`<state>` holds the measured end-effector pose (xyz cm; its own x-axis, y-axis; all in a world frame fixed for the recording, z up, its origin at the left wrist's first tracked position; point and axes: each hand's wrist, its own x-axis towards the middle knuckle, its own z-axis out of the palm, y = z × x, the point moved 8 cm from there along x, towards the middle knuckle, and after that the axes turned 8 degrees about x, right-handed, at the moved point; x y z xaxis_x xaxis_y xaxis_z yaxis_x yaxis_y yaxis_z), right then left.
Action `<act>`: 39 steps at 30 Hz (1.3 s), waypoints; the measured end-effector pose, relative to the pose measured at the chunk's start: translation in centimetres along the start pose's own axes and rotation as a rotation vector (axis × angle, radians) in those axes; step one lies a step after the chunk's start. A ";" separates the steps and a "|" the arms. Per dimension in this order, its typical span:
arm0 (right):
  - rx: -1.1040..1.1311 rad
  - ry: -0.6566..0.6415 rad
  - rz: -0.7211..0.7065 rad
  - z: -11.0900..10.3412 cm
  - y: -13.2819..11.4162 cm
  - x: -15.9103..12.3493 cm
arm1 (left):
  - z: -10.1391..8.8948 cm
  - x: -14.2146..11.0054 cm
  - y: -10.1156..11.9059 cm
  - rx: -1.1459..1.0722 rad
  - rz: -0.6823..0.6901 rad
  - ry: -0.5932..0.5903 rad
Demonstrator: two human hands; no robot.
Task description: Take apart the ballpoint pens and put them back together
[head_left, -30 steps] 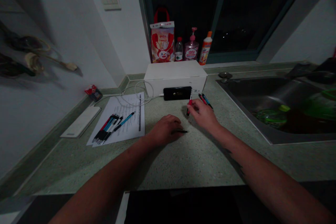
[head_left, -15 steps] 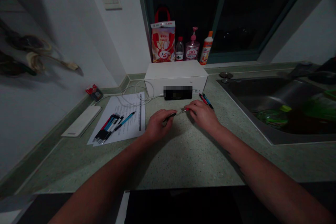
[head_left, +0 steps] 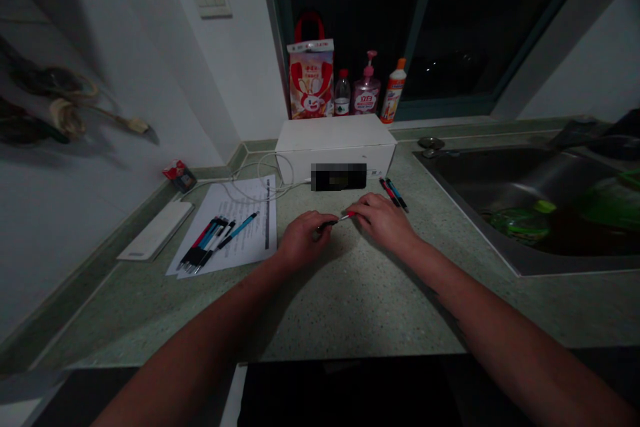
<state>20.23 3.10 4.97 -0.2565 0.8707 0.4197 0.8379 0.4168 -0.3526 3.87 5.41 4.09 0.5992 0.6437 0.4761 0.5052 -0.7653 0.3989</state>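
Observation:
My left hand [head_left: 300, 238] and my right hand [head_left: 383, 221] rest on the speckled green countertop [head_left: 360, 307]. Between them lies a slim pen [head_left: 336, 220], roughly level. My left fingers pinch its black end, and my right fingers pinch its red end, with a thin silver section showing in the middle. Just beyond my right hand lie a red pen [head_left: 389, 191] and a blue pen [head_left: 397, 194]. Several more pens [head_left: 203, 244] lie on a printed paper sheet [head_left: 255, 243] to the left.
A white box [head_left: 335, 139] stands against the wall, with a blurred dark rectangle [head_left: 339, 177] at its front. Behind it are a bag and bottles on the window sill. A white cable [head_left: 265, 177] crosses the paper's top. A steel sink [head_left: 505, 193] lies right.
A second ago my right hand held a red pen upright and my left lay by a black piece. Both hands have since come together, now holding the pen level between them.

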 end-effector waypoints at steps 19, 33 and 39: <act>0.176 -0.170 0.014 1.5 -1.2 -0.2 | 0.7 0.0 -1.6 -0.118 -0.110 -0.032; 0.196 -0.150 0.060 1.7 -1.1 -0.2 | -0.1 0.3 -0.9 -0.153 -0.059 0.023; 0.258 -0.135 0.101 1.6 -0.9 -0.3 | -0.3 0.2 -0.5 -0.194 -0.017 0.052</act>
<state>18.80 2.89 3.82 -0.2540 0.9307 0.2631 0.7166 0.3638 -0.5951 3.58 5.91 4.18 0.5559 0.6596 0.5058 0.3827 -0.7433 0.5487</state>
